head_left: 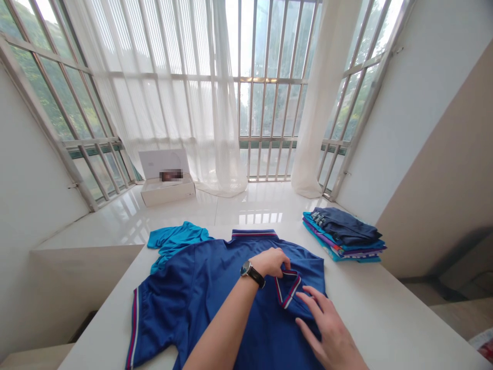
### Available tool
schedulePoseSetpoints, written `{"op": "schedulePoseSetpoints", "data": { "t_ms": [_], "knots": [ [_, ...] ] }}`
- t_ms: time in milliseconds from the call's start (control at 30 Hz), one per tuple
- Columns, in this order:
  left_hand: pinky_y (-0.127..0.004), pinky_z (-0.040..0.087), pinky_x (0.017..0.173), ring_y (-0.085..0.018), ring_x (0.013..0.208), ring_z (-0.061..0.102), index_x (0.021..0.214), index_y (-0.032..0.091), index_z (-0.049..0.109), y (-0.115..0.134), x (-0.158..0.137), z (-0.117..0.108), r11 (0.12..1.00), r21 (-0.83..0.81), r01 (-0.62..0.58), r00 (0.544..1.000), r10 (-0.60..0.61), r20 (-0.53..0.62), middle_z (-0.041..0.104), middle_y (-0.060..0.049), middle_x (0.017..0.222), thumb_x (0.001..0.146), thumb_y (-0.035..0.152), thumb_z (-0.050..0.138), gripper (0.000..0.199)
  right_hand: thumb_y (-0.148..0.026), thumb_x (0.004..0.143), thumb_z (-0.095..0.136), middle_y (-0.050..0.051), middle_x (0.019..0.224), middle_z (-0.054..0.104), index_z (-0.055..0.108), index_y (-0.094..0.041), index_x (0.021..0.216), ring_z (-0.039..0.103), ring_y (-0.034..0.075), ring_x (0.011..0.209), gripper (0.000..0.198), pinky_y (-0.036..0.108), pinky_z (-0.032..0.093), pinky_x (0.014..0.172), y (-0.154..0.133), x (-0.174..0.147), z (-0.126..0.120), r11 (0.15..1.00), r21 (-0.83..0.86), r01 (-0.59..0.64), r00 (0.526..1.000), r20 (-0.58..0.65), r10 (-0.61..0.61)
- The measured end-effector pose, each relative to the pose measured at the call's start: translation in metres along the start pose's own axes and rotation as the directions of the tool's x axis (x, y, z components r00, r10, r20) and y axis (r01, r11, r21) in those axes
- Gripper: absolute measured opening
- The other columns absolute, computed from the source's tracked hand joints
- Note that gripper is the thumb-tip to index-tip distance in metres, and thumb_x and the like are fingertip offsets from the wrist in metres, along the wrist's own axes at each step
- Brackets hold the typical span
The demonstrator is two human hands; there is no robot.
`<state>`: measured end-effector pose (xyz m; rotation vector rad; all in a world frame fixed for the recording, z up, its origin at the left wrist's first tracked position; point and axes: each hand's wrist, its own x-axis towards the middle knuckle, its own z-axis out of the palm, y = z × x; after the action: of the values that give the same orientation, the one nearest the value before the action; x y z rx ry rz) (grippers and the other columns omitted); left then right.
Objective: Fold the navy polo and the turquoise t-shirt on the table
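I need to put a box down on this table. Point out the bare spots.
Bare table lies right of the blue shirt, below the folded stack. A narrower strip runs along the left edge beside the striped sleeve. The middle is crowded: shirt, teal garment, both hands.

Bare desk (389, 308) lies open to the right of the blue shirt (215, 293) and near its left edge, while the folded clothes stack (342, 234) blocks the far right and a teal garment (173, 241) the far left.
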<state>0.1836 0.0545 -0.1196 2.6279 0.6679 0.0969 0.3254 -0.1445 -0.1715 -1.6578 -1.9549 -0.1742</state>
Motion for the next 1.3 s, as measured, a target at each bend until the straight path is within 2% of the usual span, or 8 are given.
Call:
{"op": "schedulePoseSetpoints", "data": {
  "t_ms": [133,333,467,633,833,1000,1200,1300],
  "knots": [
    [-0.029,0.049,0.093,-0.021,0.104,0.062,0.099,0.025,0.075,-0.003,0.002,0.002,0.998,-0.025,-0.063,0.998,0.062,-0.031,0.067,-0.004,0.114,0.071,0.014,0.076,0.03,-0.003,0.081,0.037,0.009,0.138,0.06,0.057,-0.025,0.132,0.068,0.022,0.104,0.06,0.037,0.057,0.091,-0.017,0.015,0.008,0.982,-0.065,0.178,0.973,0.158,-0.166],
    [-0.027,0.05,0.088,-0.02,0.098,0.063,0.089,0.022,0.075,-0.006,0.001,0.003,0.998,-0.035,-0.043,0.992,0.038,-0.118,0.067,-0.005,0.114,0.074,0.02,0.074,0.015,0.006,0.069,0.04,0.009,0.118,0.069,0.063,-0.022,0.123,0.07,0.02,0.082,0.066,0.029,0.056,0.069,-0.024,0.037,0.002,0.94,-0.224,0.257,0.906,0.395,-0.153],
    [-0.028,0.051,0.082,-0.021,0.092,0.064,0.093,0.022,0.069,-0.006,0.001,0.004,0.999,-0.032,-0.007,0.988,0.002,-0.157,0.069,-0.003,0.101,0.077,0.018,0.065,0.017,0.007,0.068,0.044,0.004,0.096,0.069,0.066,-0.024,0.1,0.069,0.018,0.072,0.05,0.024,0.049,0.058,-0.024,0.047,-0.009,0.916,-0.311,0.255,0.893,0.439,-0.1],
    [-0.033,0.05,0.084,-0.025,0.097,0.064,0.104,0.022,0.059,-0.005,-0.001,0.005,0.997,-0.043,0.07,0.973,-0.078,-0.219,0.067,-0.007,0.106,0.082,0.013,0.051,0.025,0.006,0.07,0.049,0.002,0.088,0.067,0.064,-0.025,0.081,0.068,0.018,0.066,0.036,0.025,0.046,0.05,-0.018,0.042,-0.019,0.894,-0.368,0.254,0.91,0.404,-0.092],
    [-0.037,0.05,0.084,-0.027,0.097,0.066,0.117,0.021,0.053,-0.004,-0.001,0.009,0.984,-0.116,0.136,0.963,-0.159,-0.219,0.068,-0.009,0.101,0.085,0.009,0.044,0.035,-0.004,0.066,0.062,0.009,0.108,0.071,0.069,-0.024,0.085,0.07,0.026,0.084,0.029,0.036,0.058,0.07,-0.029,0.032,-0.019,0.903,-0.278,0.328,0.917,0.323,-0.234],
    [-0.029,0.049,0.087,-0.02,0.098,0.065,0.122,0.022,0.057,-0.009,0.0,0.008,0.969,-0.231,0.082,0.98,-0.121,-0.16,0.07,-0.005,0.101,0.082,0.003,0.041,0.047,-0.002,0.065,0.062,0.014,0.121,0.07,0.072,-0.02,0.089,0.071,0.028,0.095,0.032,0.037,0.06,0.082,-0.034,0.023,0.0,0.921,-0.222,0.321,0.93,0.257,-0.262],
    [-0.025,0.052,0.07,-0.015,0.08,0.065,0.117,0.021,0.066,-0.012,-0.004,-0.004,0.922,-0.379,0.081,0.996,-0.092,-0.012,0.068,-0.002,0.091,0.085,0.009,0.036,0.045,-0.002,0.071,0.056,0.019,0.136,0.06,0.063,-0.018,0.125,0.066,0.03,0.112,0.057,0.037,0.058,0.091,-0.041,0.012,0.004,0.924,-0.136,0.358,0.909,0.275,-0.312],
    [-0.027,0.054,0.069,-0.017,0.083,0.065,0.115,0.021,0.066,-0.01,-0.003,-0.006,0.899,-0.426,0.101,0.994,-0.104,0.016,0.067,-0.004,0.099,0.093,0.023,0.033,0.04,-0.004,0.074,0.055,0.018,0.141,0.057,0.061,-0.018,0.129,0.06,0.028,0.122,0.057,0.037,0.053,0.1,-0.05,0.009,-0.004,0.964,0.005,0.267,0.907,0.337,-0.253]
  ]
}}
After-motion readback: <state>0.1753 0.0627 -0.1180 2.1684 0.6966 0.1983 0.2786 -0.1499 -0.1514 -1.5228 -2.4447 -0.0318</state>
